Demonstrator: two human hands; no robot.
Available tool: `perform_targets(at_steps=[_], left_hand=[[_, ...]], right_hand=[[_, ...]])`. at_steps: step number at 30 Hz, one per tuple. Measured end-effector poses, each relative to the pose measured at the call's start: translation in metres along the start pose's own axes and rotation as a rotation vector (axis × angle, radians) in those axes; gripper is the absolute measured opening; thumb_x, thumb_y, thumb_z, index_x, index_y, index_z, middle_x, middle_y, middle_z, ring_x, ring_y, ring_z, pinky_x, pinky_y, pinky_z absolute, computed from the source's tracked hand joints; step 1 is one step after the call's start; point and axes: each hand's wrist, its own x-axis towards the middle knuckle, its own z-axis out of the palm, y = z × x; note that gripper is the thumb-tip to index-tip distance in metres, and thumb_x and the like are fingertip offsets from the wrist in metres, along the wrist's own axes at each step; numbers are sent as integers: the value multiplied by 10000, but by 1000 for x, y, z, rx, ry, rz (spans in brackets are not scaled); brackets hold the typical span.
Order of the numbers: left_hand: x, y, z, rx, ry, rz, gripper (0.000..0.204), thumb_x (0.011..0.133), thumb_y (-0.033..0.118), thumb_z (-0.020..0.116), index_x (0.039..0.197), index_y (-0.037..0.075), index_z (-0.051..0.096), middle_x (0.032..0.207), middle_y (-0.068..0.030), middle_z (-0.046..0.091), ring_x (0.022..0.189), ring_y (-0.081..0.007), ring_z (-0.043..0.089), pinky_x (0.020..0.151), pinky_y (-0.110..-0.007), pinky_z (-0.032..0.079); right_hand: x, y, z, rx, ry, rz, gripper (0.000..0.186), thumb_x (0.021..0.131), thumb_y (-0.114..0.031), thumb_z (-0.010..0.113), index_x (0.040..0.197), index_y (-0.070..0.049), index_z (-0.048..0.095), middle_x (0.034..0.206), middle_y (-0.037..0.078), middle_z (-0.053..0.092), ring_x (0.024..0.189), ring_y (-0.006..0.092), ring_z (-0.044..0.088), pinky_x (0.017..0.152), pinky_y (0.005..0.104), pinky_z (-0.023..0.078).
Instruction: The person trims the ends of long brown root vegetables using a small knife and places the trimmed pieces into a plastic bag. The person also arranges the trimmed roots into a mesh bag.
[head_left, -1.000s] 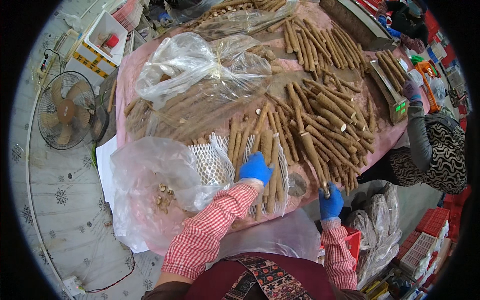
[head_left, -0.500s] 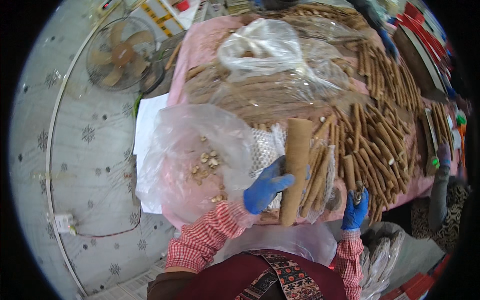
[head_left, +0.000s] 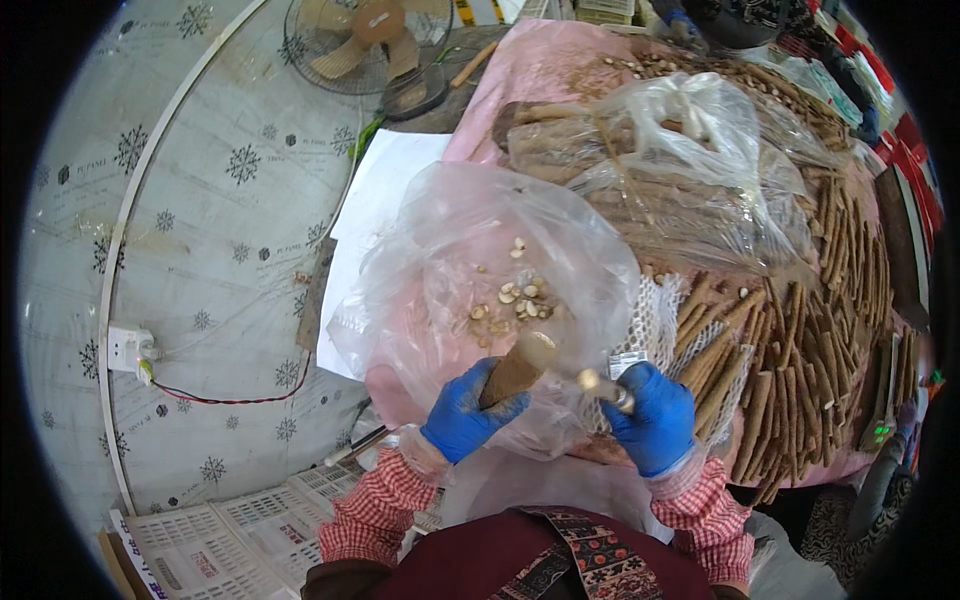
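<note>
A thick brown yam [head_left: 515,370] is gripped in my left hand [head_left: 472,412]. Its far end is pale and cut, a little blurred, and it tilts up over the clear plastic bag [head_left: 420,260]. My right hand [head_left: 650,418] is closed round a small metal tool [head_left: 622,400], probably a knife; its blade is not clear. A pale round piece [head_left: 589,380] shows at the tool's tip, close to the yam but apart from it. Several pale cut slices [head_left: 525,298] lie on the bag.
Beside my right hand, thin yams [head_left: 705,370] rest in white foam netting [head_left: 655,315]. Many more yams [head_left: 790,400] are piled on the right. A plastic-covered heap [head_left: 640,190] lies beyond. A fan [head_left: 380,50] stands far left; a co-worker's arm [head_left: 880,475] is at right.
Both hands have moved left over the bag and closer together. The yam now tilts with its cut end showing. The tool has come away from the yam pile. The view has swung left.
</note>
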Motion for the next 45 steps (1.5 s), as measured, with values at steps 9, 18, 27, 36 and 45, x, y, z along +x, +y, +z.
perform_targets(at_steps=[9,18,27,36,45], left_hand=[[-5,-41,-26,-61,27,19,439,842,231,741,1184,17,570,1023,-131,681,922,-191,664,798,-332,522],[-9,-50,-54,-6,-2,73,446,830,234,743,1171,6,568,969,-139,680,879,-205,673,754,-334,518],[33,-64,-76,-778,-59,-544,392,922,275,613,1213,19,550,848,-45,595,713,-149,582,649,-275,501],[55,-46,-77,-1470,513,-40,361,916,220,632,1214,51,517,970,-74,574,910,-193,600,805,-345,527],[45,-16,-43,-1473,500,90,434,886,296,671,1210,65,498,1097,-123,595,996,-237,595,880,-414,505]], right_hand=[[32,-34,51,-165,-256,-75,156,814,-217,690,912,-117,622,827,94,631,659,294,636,562,382,502],[57,18,104,-91,-503,158,218,875,-299,591,906,-96,664,846,164,668,756,384,645,672,454,519],[65,61,118,97,-421,392,287,863,-327,659,900,-43,673,803,191,675,690,331,651,652,387,521],[29,-16,92,860,-170,680,167,879,-152,704,959,-30,624,735,4,620,624,52,529,554,214,440],[30,-56,106,958,-117,511,227,827,-72,745,1022,-19,640,743,-41,581,682,33,521,609,216,460]])
